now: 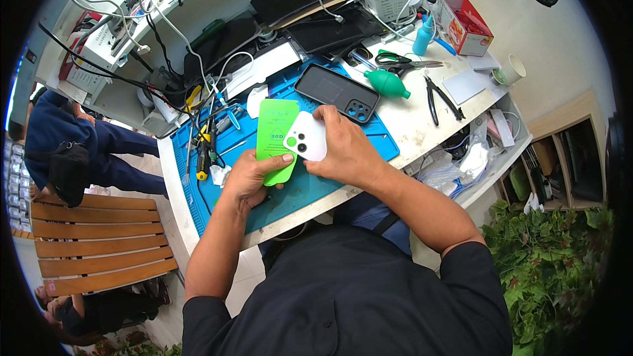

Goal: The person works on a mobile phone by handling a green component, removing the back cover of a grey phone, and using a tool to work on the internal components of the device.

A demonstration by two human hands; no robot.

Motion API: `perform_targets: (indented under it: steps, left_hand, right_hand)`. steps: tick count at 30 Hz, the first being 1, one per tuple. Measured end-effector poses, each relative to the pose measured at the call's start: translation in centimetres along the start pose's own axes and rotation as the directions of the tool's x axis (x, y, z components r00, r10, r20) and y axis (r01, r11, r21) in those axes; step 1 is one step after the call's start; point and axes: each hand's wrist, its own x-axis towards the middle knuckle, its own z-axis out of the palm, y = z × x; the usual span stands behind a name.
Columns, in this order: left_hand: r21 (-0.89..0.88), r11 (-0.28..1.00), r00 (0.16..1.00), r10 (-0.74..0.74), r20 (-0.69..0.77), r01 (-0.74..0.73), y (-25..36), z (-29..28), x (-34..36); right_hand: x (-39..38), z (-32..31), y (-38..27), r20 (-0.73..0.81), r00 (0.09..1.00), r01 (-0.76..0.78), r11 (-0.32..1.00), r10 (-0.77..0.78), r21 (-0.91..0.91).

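Note:
My left hand grips the lower part of a bright green printed card, thumb on its face. My right hand holds a white smartphone by its far edge and side, with its back and dark round camera lenses showing. The phone's left corner overlaps the card; a small green circle shows beside the lenses, and I cannot tell whether it is a hole. Just beyond lies a black phone case, open side up, on the blue work mat.
Screwdrivers and cables crowd the left. Right of the case are a green air blower, black scissors, pliers and a blue bottle. An open drawer sits below the table's right edge. Another person stands at left.

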Motion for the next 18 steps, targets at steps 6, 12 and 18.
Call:
perform_targets:
  steps: [6,12,18]
  left_hand:
    - [0.059,0.998,0.999,0.028,0.036,-0.03,0.21,-0.33,0.14]
    - [0.024,0.997,0.996,0.078,-0.033,-0.078,-0.01,0.21,0.43]
    - [-0.022,1.0,1.0,0.014,-0.018,-0.014,0.17,0.02,0.43]
  right_hand:
    - [0.01,-0.01,0.18,0.004,1.0,-0.001,1.0,0.001,-0.016]
    - [0.09,-0.06,-0.03,-0.002,1.0,-0.017,0.999,0.017,-0.03]
    - [0.05,0.05,0.25,0.0,1.0,-0.002,1.0,0.002,-0.013]
